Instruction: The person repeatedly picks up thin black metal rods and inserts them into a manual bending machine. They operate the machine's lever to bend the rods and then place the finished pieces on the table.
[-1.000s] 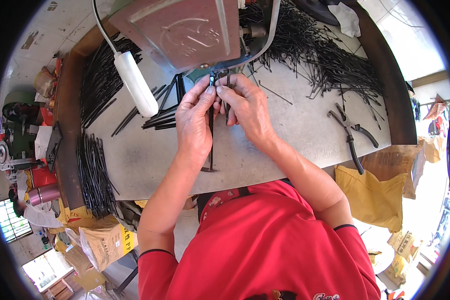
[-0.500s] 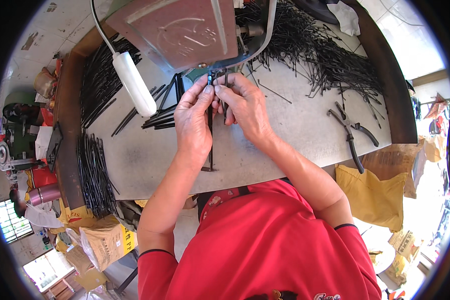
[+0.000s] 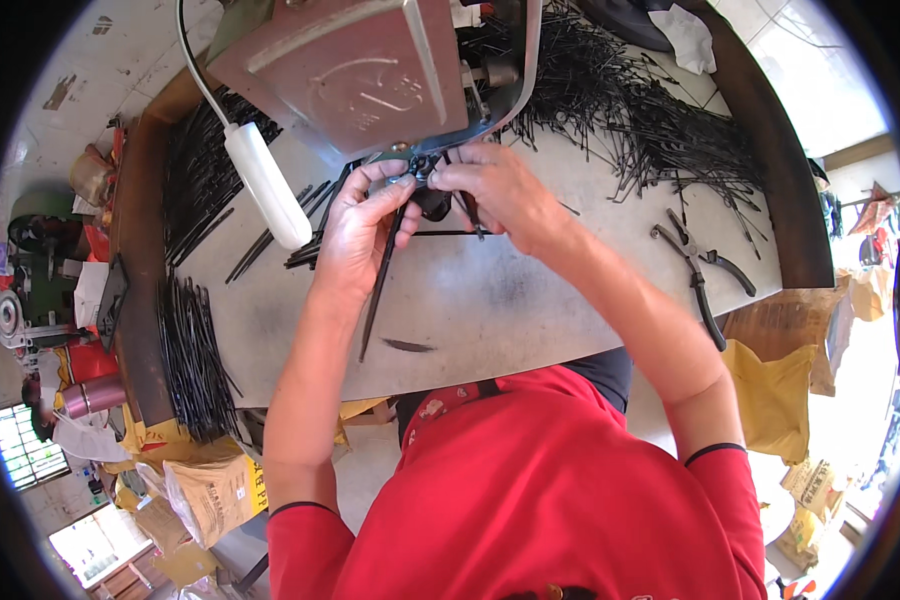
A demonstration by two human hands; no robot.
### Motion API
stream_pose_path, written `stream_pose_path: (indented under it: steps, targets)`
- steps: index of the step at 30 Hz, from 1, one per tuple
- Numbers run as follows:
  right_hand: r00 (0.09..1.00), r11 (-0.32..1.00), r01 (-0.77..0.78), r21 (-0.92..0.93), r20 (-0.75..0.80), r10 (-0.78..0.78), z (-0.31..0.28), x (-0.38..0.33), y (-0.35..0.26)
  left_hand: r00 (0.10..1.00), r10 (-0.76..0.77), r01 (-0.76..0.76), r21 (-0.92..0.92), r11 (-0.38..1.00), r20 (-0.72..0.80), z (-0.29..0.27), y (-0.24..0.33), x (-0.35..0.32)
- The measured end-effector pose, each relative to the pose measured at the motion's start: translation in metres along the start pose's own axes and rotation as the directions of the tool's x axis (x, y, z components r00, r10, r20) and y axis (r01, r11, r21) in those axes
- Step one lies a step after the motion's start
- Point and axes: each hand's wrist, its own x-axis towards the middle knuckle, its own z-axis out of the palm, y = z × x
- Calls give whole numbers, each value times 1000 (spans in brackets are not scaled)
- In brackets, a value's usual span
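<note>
My left hand pinches a long thin black rod just under the head of a reddish-brown machine. The rod slants down toward me, its lower end over the table. Close beside it, my right hand has its fingers closed around a short dark strip, whose end points down. The fingertips of both hands nearly meet below the machine, at small dark pieces too blurred to name. Another black rod lies crosswise on the table behind the hands.
A white tube lamp hangs left of the machine. Black rods form a bundle at the left edge and a loose pile at the back right. Pliers lie on the right. A dark sliver rests near the front edge of the table.
My left hand has moved slightly left and down, and the rod's lower end has swung left. The right hand has turned, its strip now slanting. The machine appears slightly shifted left in view.
</note>
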Motion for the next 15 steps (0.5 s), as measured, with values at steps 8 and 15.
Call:
stream_pose_path:
  steps: [8, 15]
  targets:
    - [997, 964, 81, 252, -33, -76, 9, -4, 13, 986, 160, -158, 66, 985, -35, 4, -14, -9]
    - [978, 978, 204, 43, -47, -202, 13, -16, 26, 998, 6, -1, 92, 996, -62, 21, -25, -57]
